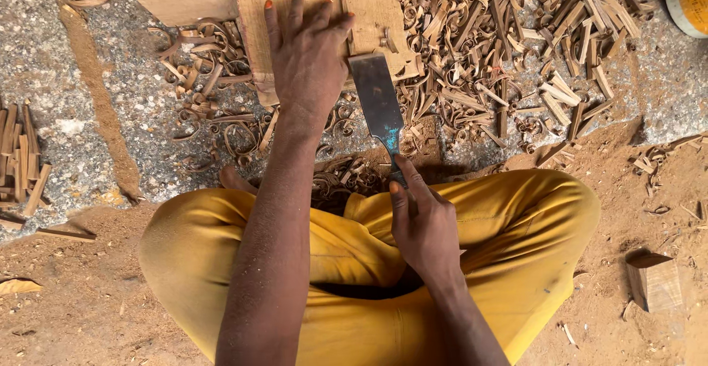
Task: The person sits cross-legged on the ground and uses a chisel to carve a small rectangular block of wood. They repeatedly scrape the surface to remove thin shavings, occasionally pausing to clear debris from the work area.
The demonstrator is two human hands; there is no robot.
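L hand (308, 60): flat, fingers spread, pressing down on small wood board (254, 27), not gripping.
R hand (422, 226): wrapped tight round the handle of a wide chisel (377, 100), held over the lap.
Chisel blade: runs up from R hand, tip on the board just right of L hand.
Shavings (501, 56): curly heap beyond & right of both hands.
Wood block (655, 281): far right of R hand, on sawdust.

Speckled stone floor (110, 100) — strewn with wood shavings (501, 49), sawdust (88, 307), a wooden block (655, 283).
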